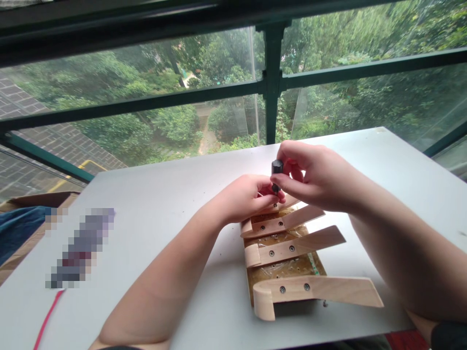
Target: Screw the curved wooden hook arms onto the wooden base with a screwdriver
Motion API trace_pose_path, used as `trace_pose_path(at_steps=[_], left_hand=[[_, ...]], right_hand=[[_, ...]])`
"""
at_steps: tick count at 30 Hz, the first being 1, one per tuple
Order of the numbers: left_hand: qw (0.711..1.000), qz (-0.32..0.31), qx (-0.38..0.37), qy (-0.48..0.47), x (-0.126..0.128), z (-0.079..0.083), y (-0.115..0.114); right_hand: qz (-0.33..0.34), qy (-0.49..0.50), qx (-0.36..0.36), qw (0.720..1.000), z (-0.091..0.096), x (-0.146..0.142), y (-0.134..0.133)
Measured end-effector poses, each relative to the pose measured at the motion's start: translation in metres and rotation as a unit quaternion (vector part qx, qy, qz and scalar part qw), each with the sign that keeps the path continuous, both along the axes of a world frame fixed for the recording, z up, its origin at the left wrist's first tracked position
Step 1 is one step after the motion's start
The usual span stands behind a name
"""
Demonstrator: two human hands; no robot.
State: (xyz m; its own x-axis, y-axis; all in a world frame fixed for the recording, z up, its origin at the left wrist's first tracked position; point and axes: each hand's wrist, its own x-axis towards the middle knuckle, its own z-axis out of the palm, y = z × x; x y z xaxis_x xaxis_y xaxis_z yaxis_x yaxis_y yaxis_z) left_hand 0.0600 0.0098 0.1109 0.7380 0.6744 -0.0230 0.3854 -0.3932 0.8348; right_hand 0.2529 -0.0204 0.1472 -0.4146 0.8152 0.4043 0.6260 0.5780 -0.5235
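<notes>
A wooden board [288,267] with several pale curved wooden hooks [314,290] screwed onto it lies on the white table [160,204]. My right hand [314,177] is closed in a pinch around a small black screwdriver handle [276,167], held upright over the farthest hook. My left hand [248,197] is closed on the far end of the board, its fingers pressed at the tool's tip. The tip and the screw under it are hidden by my fingers.
A blurred-out dark object [80,248] lies on the table's left side with a red cord [47,318] below it. Blue cloth [18,228] sits off the left edge. A green-framed window [272,82] stands right behind the table.
</notes>
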Motion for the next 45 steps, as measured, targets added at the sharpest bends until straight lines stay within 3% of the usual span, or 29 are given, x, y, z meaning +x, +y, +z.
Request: trace_pose_path(at_steps=[8,17,26,29,35,45], left_hand=[[1.000,-0.002,0.024,0.014,0.000,0.001,0.001],[1.000,-0.001,0.016,0.014,0.000,0.002,0.000],[1.000,0.002,-0.002,0.018,0.000,-0.001,0.001],[1.000,-0.001,-0.003,0.025,-0.001,-0.002,0.002],[1.000,0.008,-0.023,0.000,0.001,-0.001,-0.001],[1.000,0.013,-0.021,0.008,0.000,-0.003,0.000]], right_hand=[[0.122,0.070,-0.049,0.989,0.012,0.011,-0.003],[0.077,0.061,-0.036,0.994,0.014,0.015,-0.002],[-0.059,0.093,0.018,0.994,-0.003,-0.003,0.001],[-0.041,0.072,0.040,0.996,-0.002,-0.005,-0.001],[0.070,0.078,0.030,0.994,0.012,0.011,-0.003],[0.053,0.071,0.009,0.996,0.011,0.014,-0.001]])
